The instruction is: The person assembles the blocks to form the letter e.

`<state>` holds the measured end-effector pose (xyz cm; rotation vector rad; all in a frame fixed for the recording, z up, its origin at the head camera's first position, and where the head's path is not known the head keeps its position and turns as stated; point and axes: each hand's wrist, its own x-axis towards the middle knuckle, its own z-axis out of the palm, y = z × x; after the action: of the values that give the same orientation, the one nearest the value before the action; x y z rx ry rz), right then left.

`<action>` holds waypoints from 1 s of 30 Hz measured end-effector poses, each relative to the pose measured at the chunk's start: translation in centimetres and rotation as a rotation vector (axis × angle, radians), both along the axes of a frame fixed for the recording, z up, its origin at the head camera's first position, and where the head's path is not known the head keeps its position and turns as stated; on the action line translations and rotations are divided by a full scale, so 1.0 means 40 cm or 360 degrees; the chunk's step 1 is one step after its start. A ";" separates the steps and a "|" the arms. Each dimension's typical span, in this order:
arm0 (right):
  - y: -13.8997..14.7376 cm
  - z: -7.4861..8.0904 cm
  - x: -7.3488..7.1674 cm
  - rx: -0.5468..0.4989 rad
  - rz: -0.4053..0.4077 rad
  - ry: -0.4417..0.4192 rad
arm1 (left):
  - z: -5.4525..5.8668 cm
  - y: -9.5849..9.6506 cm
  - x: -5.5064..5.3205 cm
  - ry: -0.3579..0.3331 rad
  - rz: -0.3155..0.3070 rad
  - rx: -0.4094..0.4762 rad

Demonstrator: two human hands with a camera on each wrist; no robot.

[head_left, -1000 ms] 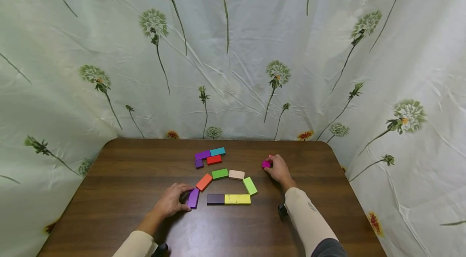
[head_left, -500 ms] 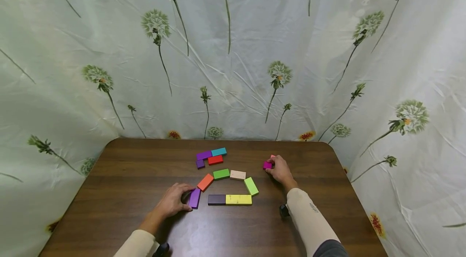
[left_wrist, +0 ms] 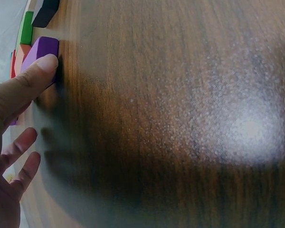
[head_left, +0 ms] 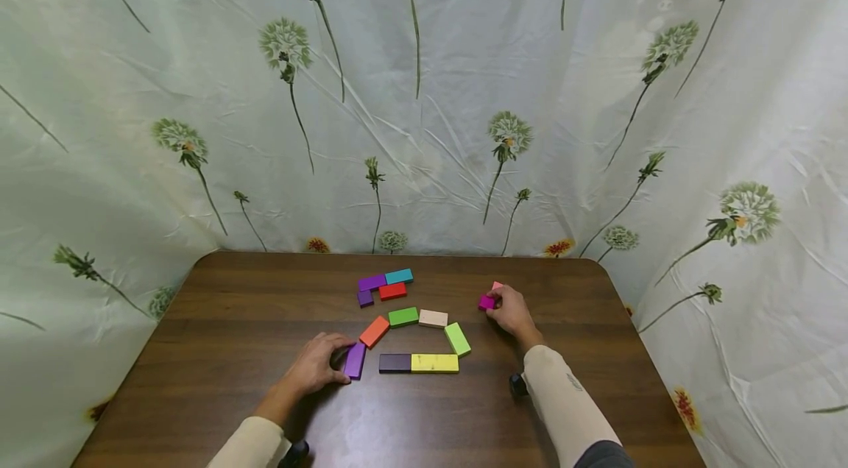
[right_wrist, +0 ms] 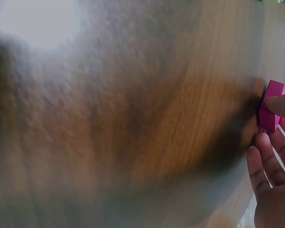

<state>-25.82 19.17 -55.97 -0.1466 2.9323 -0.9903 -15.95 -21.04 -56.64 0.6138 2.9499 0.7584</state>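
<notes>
My left hand (head_left: pixel 310 365) pinches a purple block (head_left: pixel 354 361) between thumb and index finger at the left foot of an arch of flat blocks. In the left wrist view the thumb lies on the near end of that block (left_wrist: pixel 48 45). The purple block stands end to corner with an orange block (head_left: pixel 375 332); green (head_left: pixel 403 317), beige (head_left: pixel 433 318) and lime (head_left: pixel 457 339) blocks carry the curve on. Further right, my right hand (head_left: pixel 512 312) grips a magenta block (head_left: pixel 486 302), its thumb across the side in the right wrist view. A pink block (head_left: pixel 497 285) peeks out behind the fingers.
Under the arch, a dark purple block (head_left: pixel 395 363) and a yellow block (head_left: pixel 434 363) lie end to end. Behind it sit teal (head_left: pixel 399 276), red (head_left: pixel 393 291) and two more purple blocks (head_left: pixel 372 282). A flowered curtain (head_left: pixel 424 122) hangs past the brown table's (head_left: pixel 556 273) back edge.
My right hand and the magenta block have shifted very slightly toward me, and a little more of the pink block shows. The left hand holds still on the purple block.
</notes>
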 end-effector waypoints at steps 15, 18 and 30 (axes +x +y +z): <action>-0.095 0.042 0.090 -0.0249 0.0034 0.0110 | 0.006 0.002 0.000 -0.0054 0.0025 0.0002; -0.132 0.044 0.109 -0.0266 0.0115 0.0124 | 0.004 0.000 -0.001 -0.0040 0.0009 -0.0008; -0.268 0.058 0.159 -0.0264 0.0399 -0.0042 | 0.011 0.006 -0.001 -0.0088 0.0042 -0.0006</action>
<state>-19.46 8.46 -53.66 -0.4889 2.7166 -1.1800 -15.97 -20.80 -56.20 0.5457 2.9137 0.7587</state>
